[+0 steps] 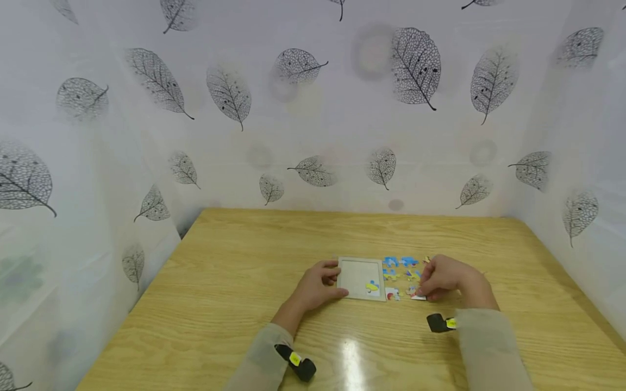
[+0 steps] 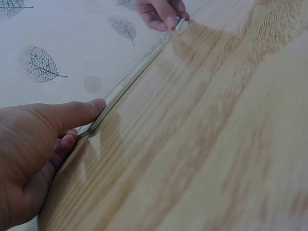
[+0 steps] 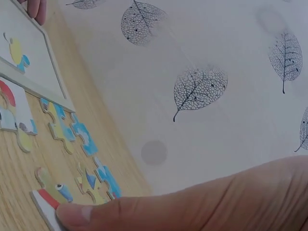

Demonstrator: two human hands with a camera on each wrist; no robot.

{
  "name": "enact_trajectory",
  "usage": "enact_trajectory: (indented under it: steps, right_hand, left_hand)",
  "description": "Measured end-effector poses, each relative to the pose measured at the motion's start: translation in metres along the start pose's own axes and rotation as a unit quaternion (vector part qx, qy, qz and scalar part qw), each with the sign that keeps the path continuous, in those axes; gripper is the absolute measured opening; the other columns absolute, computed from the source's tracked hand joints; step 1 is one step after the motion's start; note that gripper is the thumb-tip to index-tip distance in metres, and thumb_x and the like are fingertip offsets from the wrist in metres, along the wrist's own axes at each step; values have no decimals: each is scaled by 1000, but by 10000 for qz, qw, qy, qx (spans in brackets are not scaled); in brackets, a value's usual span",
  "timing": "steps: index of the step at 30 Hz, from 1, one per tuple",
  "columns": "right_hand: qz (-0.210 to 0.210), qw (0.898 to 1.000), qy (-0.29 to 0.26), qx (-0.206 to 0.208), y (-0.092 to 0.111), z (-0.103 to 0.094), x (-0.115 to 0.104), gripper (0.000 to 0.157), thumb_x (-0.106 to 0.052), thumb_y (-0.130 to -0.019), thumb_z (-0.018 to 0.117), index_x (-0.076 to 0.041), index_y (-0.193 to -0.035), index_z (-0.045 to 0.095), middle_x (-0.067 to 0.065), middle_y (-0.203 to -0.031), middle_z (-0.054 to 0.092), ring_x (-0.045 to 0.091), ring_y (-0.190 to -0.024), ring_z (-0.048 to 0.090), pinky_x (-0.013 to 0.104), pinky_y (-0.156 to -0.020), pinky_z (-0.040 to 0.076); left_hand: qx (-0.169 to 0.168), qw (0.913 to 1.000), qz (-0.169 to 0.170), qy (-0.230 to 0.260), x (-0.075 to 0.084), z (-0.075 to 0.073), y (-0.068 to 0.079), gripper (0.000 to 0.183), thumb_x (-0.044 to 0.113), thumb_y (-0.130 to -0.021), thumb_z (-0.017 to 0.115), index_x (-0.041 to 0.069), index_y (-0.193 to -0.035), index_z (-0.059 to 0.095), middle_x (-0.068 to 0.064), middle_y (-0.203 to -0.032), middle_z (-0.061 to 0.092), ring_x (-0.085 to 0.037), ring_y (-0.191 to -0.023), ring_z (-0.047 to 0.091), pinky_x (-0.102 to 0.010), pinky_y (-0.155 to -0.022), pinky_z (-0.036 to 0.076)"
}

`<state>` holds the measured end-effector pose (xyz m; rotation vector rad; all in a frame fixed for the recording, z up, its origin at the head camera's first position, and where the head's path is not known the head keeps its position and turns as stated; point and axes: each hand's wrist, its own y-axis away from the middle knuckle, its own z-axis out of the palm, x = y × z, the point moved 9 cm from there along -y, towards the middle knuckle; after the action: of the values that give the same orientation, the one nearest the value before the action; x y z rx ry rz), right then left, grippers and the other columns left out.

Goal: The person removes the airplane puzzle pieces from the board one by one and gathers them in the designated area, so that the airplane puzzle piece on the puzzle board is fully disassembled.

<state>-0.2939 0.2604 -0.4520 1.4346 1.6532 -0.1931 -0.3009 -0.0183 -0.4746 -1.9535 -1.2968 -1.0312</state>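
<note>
My left hand [image 1: 315, 285] grips the left side of a pale puzzle tray [image 1: 354, 271], its thumb by the near corner and its other fingers along the left edge. One yellow and blue puzzle piece [image 1: 373, 287] lies inside the tray, near its lower right corner. To the right of the tray, my right hand [image 1: 449, 278] pinches a puzzle piece with a white and red edge [image 3: 47, 204]. Its thumb lies on that edge in the right wrist view; the other fingers are hidden there. This piece is close over the table.
Several loose puzzle pieces lie between the tray and my right hand, among them a blue piece [image 1: 408, 262] at the back and a red and white piece [image 1: 393, 294] at the tray's near right corner. A leaf-patterned curtain [image 1: 337, 125] surrounds the wooden table [image 1: 244, 255].
</note>
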Motion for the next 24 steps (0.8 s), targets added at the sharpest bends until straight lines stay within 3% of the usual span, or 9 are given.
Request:
enact_trajectory:
  steps: [4,6,16,24]
  right_hand:
    - [205,9996,163,118,2,0,-2,17,-4,-79,81,1,-80,65,7,-78,72,13,-62,68,30,-63,58]
    - [146,9999,-16,62,1,2,-3,16,-3,-79,80,2,-81,65,8,-80,73,14,-64,69,30,-64,59]
    - [-677,9939,-774,-404,-11,12,-13,25,-10,-86,77,8,-98,65,11,-84,75,15,-71,70,28,-65,59]
    - [-1180,9870,-1059,-258,-23,17,-30,39,-15,-90,74,11,-117,63,12,-97,69,19,-83,70,33,-77,60]
  left_hand:
    - [11,10000,15,-15,0,0,0,60,27,-80,86,4,-132,65,-4,-144,54,-11,-99,56,-25,-84,49]
    - [17,10000,16,-38,-1,0,0,60,27,-80,86,4,-131,65,-4,-144,55,-11,-99,56,-25,-84,49]
    - [24,10000,0,-56,-1,0,1,60,27,-80,86,3,-131,66,-5,-144,55,-11,-98,56,-25,-84,49]
    - [23,10000,-5,-46,-1,0,0,60,28,-80,86,4,-131,65,-4,-144,54,-11,-98,56,-25,-84,49]
